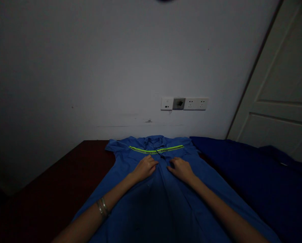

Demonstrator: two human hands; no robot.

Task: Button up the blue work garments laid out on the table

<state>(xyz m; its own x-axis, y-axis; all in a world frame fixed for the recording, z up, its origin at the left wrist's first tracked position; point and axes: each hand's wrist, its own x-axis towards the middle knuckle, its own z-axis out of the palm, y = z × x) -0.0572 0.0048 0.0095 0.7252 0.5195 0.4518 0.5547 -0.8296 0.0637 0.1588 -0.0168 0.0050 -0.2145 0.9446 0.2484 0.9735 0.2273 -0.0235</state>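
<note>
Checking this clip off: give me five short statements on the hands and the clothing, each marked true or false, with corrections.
1. The shirt has a yellow-green stripe across it. True.
2. The bracelets are on the right arm. False: they are on the left arm.
3. The left hand and right hand are apart, with part of the shirt showing between them. True.
4. The collar is at the shirt's end nearest the person. False: it is at the far end, by the wall.
5. Darker blue cloth lies to the right of the shirt. True.
</note>
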